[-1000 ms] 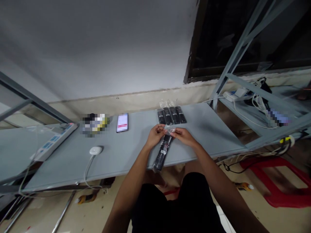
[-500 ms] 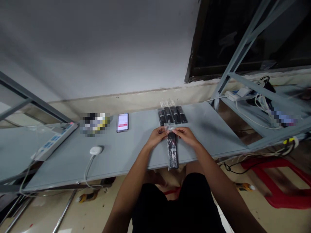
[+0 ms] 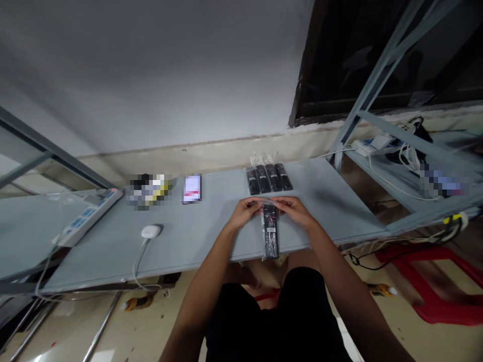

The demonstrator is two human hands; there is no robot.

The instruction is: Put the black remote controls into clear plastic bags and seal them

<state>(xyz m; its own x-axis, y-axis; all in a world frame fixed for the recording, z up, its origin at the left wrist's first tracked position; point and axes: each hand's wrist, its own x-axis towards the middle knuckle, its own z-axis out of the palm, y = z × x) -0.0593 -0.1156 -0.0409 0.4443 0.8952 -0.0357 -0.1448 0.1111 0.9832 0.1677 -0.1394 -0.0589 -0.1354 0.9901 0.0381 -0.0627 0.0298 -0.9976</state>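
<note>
The left hand (image 3: 247, 212) and right hand (image 3: 293, 211) pinch the plastic bag's (image 3: 266, 201) mouth — its black remote control (image 3: 270, 235) now lies straight at 6 o'clock, four bagged remotes (image 3: 269, 178) at 12 o'clock.

Light: dim, flat, indoor; source not in frame. Grey wall (image 3: 151, 75) palest at centre, darkening toward upper-left corner. Window (image 3: 358, 55) nearly black. Phone screen (image 3: 192, 188) brightest spot. Soft shadow across tabletop (image 3: 335, 201), right of centre. Glare: white patch on floor (image 3: 45, 356); faint sheen on clear plastic bag (image 3: 267, 201). Distortion: strong wide-angle bowing toward edges, steel shelf frame (image 3: 380, 75) leaning steeply. Fine detail soft throughout. Two pixelated patches (image 3: 149, 191) (image 3: 443, 181), contents unreadable.
</note>
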